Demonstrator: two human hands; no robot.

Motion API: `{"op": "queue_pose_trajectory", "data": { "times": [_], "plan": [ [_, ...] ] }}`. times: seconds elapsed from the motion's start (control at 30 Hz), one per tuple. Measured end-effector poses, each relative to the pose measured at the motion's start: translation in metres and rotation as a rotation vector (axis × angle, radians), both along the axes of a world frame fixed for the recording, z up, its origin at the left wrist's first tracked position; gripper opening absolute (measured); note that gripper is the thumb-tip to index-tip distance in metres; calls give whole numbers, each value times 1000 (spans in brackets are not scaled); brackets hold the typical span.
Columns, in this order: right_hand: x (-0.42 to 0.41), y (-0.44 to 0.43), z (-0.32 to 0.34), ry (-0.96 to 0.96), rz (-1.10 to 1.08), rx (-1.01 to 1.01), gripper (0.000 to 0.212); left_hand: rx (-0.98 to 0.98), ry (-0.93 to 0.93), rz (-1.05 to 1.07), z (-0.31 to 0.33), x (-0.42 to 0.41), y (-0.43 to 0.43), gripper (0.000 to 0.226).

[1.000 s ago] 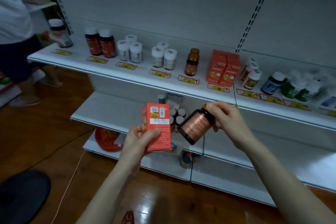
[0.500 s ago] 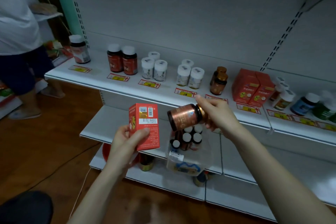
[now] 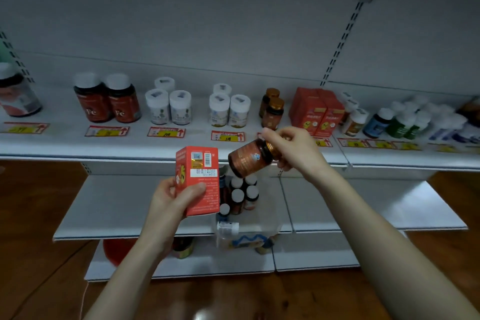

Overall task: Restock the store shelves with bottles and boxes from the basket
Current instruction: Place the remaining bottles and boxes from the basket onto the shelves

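My left hand [image 3: 170, 201] grips a red box [image 3: 198, 179] upright, its barcode side facing me. My right hand [image 3: 293, 148] holds a brown bottle [image 3: 248, 160] by its gold cap, tilted with its base pointing left and down. Both are in front of the upper shelf [image 3: 181, 145]. On that shelf stand two matching brown bottles [image 3: 272, 112] and matching red boxes [image 3: 315, 112] just beyond my right hand. A clear basket [image 3: 270, 218] with several dark bottles [image 3: 241, 195] sits on the middle shelf below my hands.
The upper shelf carries red "Fe" bottles [image 3: 107, 100], white jars [image 3: 168, 104], more white jars [image 3: 228, 108] and blue and green bottles [image 3: 397, 122] at right. Price tags line its edge. A red object [image 3: 117, 249] lies on the bottom shelf. Wooden floor lies below.
My view has moved closer to the shelf and shifted right; the person at left is out of frame. The brown bottle has risen a little toward the upper shelf edge. The box stays gripped.
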State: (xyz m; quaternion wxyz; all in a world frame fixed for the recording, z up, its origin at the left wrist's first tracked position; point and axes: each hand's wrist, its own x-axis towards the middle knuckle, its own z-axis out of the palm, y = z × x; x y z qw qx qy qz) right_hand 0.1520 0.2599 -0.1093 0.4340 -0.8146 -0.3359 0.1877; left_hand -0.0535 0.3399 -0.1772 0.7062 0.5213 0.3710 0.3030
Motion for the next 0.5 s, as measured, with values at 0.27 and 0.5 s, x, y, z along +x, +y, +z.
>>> {"op": "queue_pose_trajectory", "data": {
  "times": [0.27, 0.5],
  "plan": [
    [101, 52, 43, -464, -137, 157, 33, 23, -24, -1, 7, 59, 13, 57],
    [189, 127, 44, -533, -41, 83, 39, 62, -29, 125, 14, 120, 28, 64]
  ]
}}
